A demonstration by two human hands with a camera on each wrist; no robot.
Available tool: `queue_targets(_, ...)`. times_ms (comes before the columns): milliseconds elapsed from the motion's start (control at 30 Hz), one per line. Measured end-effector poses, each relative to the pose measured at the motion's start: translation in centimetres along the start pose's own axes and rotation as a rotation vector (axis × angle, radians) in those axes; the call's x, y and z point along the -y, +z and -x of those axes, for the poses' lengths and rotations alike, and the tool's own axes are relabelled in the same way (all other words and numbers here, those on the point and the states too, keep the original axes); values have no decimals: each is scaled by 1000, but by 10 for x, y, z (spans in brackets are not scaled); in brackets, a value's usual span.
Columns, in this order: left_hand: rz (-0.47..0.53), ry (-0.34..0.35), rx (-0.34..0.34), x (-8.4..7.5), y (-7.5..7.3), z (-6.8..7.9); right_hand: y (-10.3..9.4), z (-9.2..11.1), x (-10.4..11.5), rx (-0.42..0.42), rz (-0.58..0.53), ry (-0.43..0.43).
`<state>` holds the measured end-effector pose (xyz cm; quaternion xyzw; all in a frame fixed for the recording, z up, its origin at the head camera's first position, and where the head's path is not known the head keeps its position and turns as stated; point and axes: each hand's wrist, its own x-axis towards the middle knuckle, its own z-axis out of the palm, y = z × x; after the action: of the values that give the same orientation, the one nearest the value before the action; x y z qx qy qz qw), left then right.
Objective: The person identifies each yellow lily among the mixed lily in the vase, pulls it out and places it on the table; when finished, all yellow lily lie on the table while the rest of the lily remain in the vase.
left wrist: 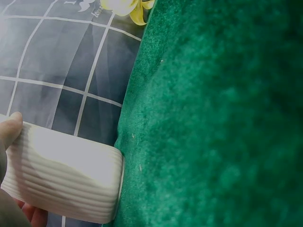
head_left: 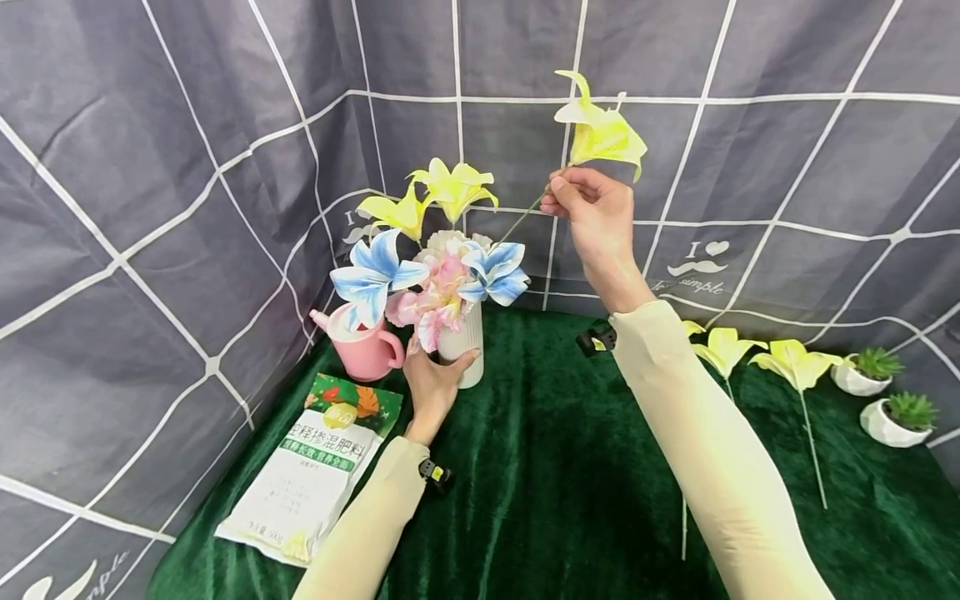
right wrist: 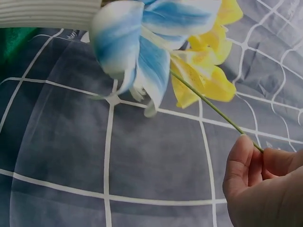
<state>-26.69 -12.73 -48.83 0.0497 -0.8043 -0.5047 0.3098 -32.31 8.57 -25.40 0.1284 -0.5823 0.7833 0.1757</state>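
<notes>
High on the right in the head view, my right hand pinches the green stem of a yellow artificial lily just below its bloom. The stem slants down behind a blue lily toward the bouquet; its lower end is hidden. My left hand grips the white ribbed vase, thumb on one side and fingers round the other. The vase stands upright on the green cloth, as the left wrist view also shows. It holds pink flowers, a second blue-and-white lily and two yellow lilies.
A pink watering can stands just left of the vase. In front of it lies a white-and-green fertilizer bag. Several yellow lilies lie on the green cloth at right, near two small potted succulents. A grey checked curtain hangs behind.
</notes>
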Motion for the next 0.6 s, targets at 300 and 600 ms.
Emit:
queue_targets(300, 14, -22, 8, 1, 0, 1, -17, 0, 13, -51, -82, -37)
queue_targets(600, 23, -5, 5, 0, 1, 1, -37, 0, 22, -83, -179, -65)
